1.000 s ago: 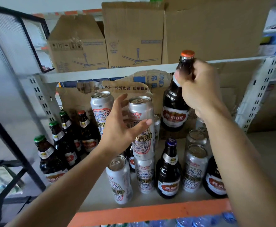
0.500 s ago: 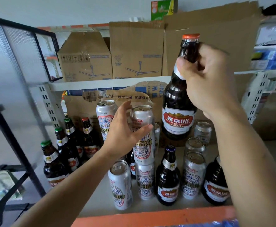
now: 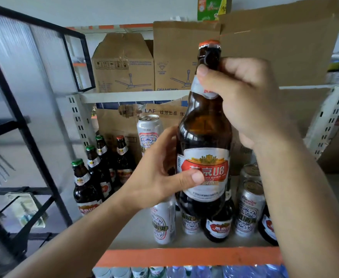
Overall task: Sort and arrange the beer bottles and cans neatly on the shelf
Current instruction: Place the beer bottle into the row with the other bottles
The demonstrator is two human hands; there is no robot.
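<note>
This looks like a shop's stockroom or a small store's back shelving. A metal rack with slotted grey uprights (image 3: pixel 78 117) and an orange front rail (image 3: pixel 184 256) fills the frame. Across its middle stand many beer bottles (image 3: pixel 96 173) and silver cans (image 3: pixel 149 133). On the upper board sit cardboard cartons printed with ceiling fans (image 3: pixel 124 65). At the bottom edge, blue-tinted plastic water bottles (image 3: pixel 174 272) show on the tier beneath.

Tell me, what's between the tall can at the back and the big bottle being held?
In the head view, the left hand fills that gap: its fingers curl round the big bottle in front of the tall can, while the right hand grips the neck.
</note>
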